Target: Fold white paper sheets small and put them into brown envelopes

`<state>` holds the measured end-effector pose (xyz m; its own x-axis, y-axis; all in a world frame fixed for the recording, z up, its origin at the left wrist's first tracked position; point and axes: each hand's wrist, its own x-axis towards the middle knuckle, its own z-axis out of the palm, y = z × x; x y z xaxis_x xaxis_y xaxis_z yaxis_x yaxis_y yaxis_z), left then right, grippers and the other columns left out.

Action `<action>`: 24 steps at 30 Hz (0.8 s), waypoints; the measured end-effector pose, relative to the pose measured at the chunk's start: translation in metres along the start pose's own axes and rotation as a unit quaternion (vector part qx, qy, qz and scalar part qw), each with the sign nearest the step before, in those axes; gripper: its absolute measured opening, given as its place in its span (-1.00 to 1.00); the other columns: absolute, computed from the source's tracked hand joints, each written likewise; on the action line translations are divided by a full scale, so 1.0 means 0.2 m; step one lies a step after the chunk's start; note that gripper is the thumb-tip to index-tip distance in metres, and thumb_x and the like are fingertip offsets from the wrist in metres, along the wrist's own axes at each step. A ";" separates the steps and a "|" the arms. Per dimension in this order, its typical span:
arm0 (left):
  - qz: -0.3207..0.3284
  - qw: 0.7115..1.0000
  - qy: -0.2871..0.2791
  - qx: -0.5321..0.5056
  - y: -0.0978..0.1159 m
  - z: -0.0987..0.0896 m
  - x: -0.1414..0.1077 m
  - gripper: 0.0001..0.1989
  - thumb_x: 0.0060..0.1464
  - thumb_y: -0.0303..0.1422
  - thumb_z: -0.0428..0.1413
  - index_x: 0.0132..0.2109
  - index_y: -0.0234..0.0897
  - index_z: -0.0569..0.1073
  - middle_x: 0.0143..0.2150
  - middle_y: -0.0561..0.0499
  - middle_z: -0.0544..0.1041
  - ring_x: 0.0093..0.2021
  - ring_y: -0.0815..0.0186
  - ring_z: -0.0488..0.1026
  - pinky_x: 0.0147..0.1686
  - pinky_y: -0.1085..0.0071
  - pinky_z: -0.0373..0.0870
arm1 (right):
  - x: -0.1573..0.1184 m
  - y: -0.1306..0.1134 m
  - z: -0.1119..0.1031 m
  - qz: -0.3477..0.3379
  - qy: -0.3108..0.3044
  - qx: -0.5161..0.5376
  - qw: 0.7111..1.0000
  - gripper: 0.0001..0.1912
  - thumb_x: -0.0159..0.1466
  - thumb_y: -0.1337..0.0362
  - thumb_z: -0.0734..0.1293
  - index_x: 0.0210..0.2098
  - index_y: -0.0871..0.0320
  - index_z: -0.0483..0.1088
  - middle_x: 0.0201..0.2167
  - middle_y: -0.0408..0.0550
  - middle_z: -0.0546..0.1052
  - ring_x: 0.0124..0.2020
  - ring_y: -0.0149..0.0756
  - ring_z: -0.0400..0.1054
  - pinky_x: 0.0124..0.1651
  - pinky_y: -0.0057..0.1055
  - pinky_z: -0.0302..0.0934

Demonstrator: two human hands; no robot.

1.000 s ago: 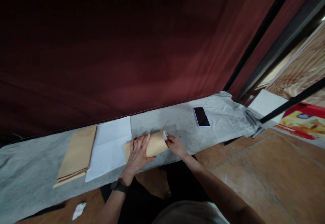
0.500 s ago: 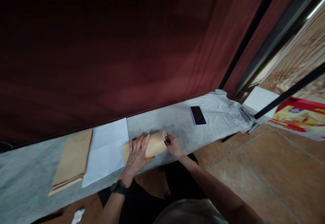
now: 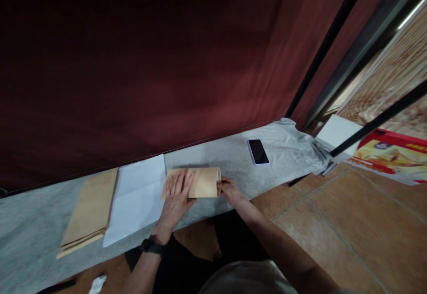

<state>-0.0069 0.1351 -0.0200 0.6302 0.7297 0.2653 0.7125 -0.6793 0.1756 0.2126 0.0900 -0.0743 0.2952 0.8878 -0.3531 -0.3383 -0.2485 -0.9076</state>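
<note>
A brown paper envelope (image 3: 203,183) lies crosswise on the grey cloth, its mouth at the right end, where a bit of white shows. My left hand (image 3: 177,197) rests flat on the envelope's left part, fingers spread. At the mouth, my right hand (image 3: 229,190) has its fingers closed on the envelope's edge; the fingertips are partly hidden there. Left of my left hand are white paper sheets (image 3: 136,200) with a crease across them. Beside those sits a stack of brown envelopes (image 3: 90,209).
The grey cloth (image 3: 227,154) covers a long narrow bench against a dark red curtain-like wall (image 3: 167,85). A phone (image 3: 258,151) lies on it to the right. Farther right stand a black pole (image 3: 373,122) and a red-and-yellow box (image 3: 393,154). A crumpled white scrap (image 3: 97,284) is on the tiled floor.
The envelope has turned from a slant to nearly level. My left hand has shifted slightly with it, and my right hand stays at the mouth, its fingers now lower along the edge.
</note>
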 end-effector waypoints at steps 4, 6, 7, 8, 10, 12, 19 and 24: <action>-0.200 0.951 0.122 -0.201 0.12 0.08 -0.06 -0.24 0.19 -0.22 0.16 0.45 -0.18 0.08 0.50 -0.25 0.03 0.49 -0.07 -0.01 0.38 -0.12 0.07 | -0.01 -0.01 0.01 0.020 0.045 0.059 0.997 -0.82 -0.04 0.23 0.38 -0.41 0.07 0.38 -0.50 -0.14 0.55 -0.40 -0.20 0.49 -0.40 -0.38 0.34; -0.342 0.849 0.139 -0.379 0.21 0.14 -0.07 -0.26 0.18 -0.17 0.18 0.41 -0.22 0.13 0.38 -0.30 0.26 0.36 -0.04 0.27 0.27 -0.07 0.30 | -0.02 -0.01 0.04 0.017 0.058 0.084 0.995 -0.80 -0.05 0.22 0.38 -0.41 0.06 0.35 -0.46 -0.13 0.56 -0.37 -0.19 0.50 -0.36 -0.36 0.37; -0.394 0.776 0.119 -0.478 0.25 0.17 -0.07 -0.32 0.18 -0.16 0.19 0.37 -0.23 0.20 0.27 -0.29 0.41 0.24 -0.01 0.42 0.20 -0.04 0.39 | -0.03 -0.01 0.05 0.014 0.064 0.094 0.993 -0.80 -0.06 0.22 0.38 -0.41 0.06 0.34 -0.45 -0.13 0.56 -0.36 -0.19 0.50 -0.34 -0.35 0.38; -0.423 0.698 0.088 -0.571 0.30 0.19 -0.07 -0.40 0.19 -0.16 0.20 0.29 -0.25 0.28 0.13 -0.27 0.52 0.12 0.04 0.53 0.13 0.00 0.46 | -0.04 0.00 0.06 0.011 0.069 0.102 0.992 -0.79 -0.06 0.22 0.38 -0.41 0.06 0.33 -0.44 -0.13 0.56 -0.35 -0.20 0.50 -0.32 -0.34 0.39; -0.441 0.560 0.035 -0.700 0.37 0.22 -0.04 -0.59 0.13 -0.20 0.27 0.05 -0.29 0.43 -0.11 -0.20 0.63 -0.08 0.13 0.62 0.01 0.13 0.55 | -0.05 0.01 0.09 0.004 0.079 0.113 0.990 -0.78 -0.07 0.21 0.38 -0.42 0.06 0.31 -0.45 -0.13 0.56 -0.36 -0.21 0.49 -0.31 -0.35 0.38; -0.438 0.494 0.025 -0.751 0.42 0.23 -0.01 -0.69 0.02 -0.30 0.36 -0.15 -0.29 0.47 -0.25 -0.12 0.65 -0.22 0.21 0.64 -0.10 0.26 0.58 | -0.07 0.02 0.11 -0.003 0.087 0.118 0.989 -0.77 -0.07 0.20 0.38 -0.43 0.06 0.30 -0.47 -0.14 0.54 -0.38 -0.23 0.47 -0.33 -0.37 0.35; -0.432 0.537 0.032 -0.724 0.41 0.21 0.02 -0.70 -0.14 -0.41 0.39 -0.23 -0.33 0.51 -0.35 -0.05 0.63 -0.40 0.29 0.61 -0.35 0.42 0.54 | -0.12 0.00 0.09 -0.014 0.072 0.109 0.991 -0.73 -0.06 0.15 0.40 -0.38 0.08 0.35 -0.43 -0.13 0.55 -0.40 -0.25 0.46 -0.35 -0.38 0.36; -0.450 0.599 0.008 -0.663 0.36 0.21 0.03 -0.74 -0.05 -0.34 0.32 -0.23 -0.29 0.45 -0.43 0.00 0.58 -0.52 0.34 0.53 -0.50 0.48 0.43 | -0.13 -0.03 0.03 -0.007 0.057 0.085 0.995 -0.70 -0.01 0.09 0.40 -0.33 0.07 0.34 -0.41 -0.13 0.54 -0.42 -0.26 0.48 -0.32 -0.32 0.43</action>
<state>0.0604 0.0930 -0.0452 0.1639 0.8537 -0.4943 -0.1158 0.5143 0.8498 0.2015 0.0717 -0.0576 0.3969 0.8389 -0.3725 -0.4760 -0.1589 -0.8650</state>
